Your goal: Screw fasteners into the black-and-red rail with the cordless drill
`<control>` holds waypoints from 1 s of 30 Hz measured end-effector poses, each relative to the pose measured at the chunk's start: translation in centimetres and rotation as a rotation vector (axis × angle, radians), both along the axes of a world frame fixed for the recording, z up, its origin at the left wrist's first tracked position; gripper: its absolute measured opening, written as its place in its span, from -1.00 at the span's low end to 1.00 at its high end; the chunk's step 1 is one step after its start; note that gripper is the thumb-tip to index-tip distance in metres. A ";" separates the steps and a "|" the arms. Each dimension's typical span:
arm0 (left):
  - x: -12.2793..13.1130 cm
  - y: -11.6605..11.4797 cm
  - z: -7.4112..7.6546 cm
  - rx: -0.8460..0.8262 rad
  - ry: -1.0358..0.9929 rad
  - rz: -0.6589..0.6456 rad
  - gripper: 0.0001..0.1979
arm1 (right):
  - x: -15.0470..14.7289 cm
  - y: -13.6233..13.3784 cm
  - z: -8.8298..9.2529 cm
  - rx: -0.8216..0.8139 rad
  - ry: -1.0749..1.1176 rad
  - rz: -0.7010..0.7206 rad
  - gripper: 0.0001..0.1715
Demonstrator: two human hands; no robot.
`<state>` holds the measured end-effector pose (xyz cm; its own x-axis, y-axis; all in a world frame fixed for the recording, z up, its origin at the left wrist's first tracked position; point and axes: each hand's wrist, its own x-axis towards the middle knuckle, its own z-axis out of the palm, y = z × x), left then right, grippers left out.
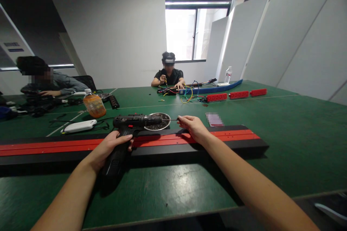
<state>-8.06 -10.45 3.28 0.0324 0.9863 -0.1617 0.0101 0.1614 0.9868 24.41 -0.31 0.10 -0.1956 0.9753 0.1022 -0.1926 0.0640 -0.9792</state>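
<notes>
My left hand (111, 148) is wrapped round the grip of a black cordless drill (130, 121), which points to the right. A long thin bit (170, 119) sticks out of its chuck. At the bit's tip, the fingers of my right hand (193, 126) are pinched together on a small dark piece, perhaps a screw, too small to make out. Beneath both hands a long black bar with a red strip (157, 139) lies across the table. Just behind the drill stands a round metal dish (166, 124) of small dark parts, partly hidden by the chuck.
On the green table (298, 133) are a bottle of orange liquid (94, 104), a white adapter (80, 126) with cables, red socket strips (238, 95) and a blue strip (214, 88) with loose wires. Two people (169, 75) sit across and at the left.
</notes>
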 end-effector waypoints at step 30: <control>0.5 -0.4 0.6 0.009 0.030 0.014 -0.66 | -0.2 -0.2 0.3 0.082 -0.110 -0.076 -0.59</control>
<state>-7.53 -10.82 3.87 0.0142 0.9881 -0.1534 0.0377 0.1528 0.9875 24.22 -0.54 0.37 -0.1363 0.9769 0.1644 -0.0763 0.1551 -0.9850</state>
